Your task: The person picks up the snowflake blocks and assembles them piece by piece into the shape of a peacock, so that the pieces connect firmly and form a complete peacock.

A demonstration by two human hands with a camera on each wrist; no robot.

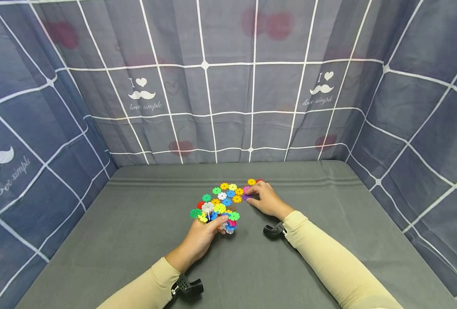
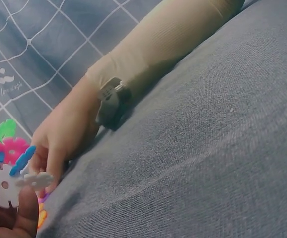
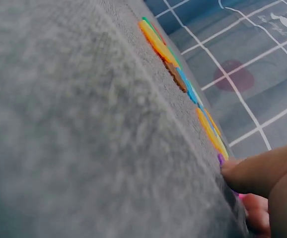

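Note:
My left hand (image 1: 201, 237) grips a joined cluster of notched plastic snowflake discs (image 1: 219, 208) in green, yellow, white, blue and pink. In the left wrist view, the thumb lies against a white disc (image 2: 5, 185) of that cluster. My right hand (image 1: 267, 199) is low over the table, its thumb and fingers at a purple snowflake disc (image 1: 245, 197). The right wrist view has the thumb (image 3: 248, 174) on the purple disc's edge; the fingers partly hide it. Orange, blue and white loose discs (image 1: 237, 199) lie flat between the hands.
A grey cloth covers the table (image 1: 305, 257). Behind and at both sides hang blue-grey checked curtains (image 1: 228, 90). An orange disc (image 1: 251, 182) and a partly hidden red one lie beyond the right hand. Each wrist wears a black camera mount (image 1: 274, 231).

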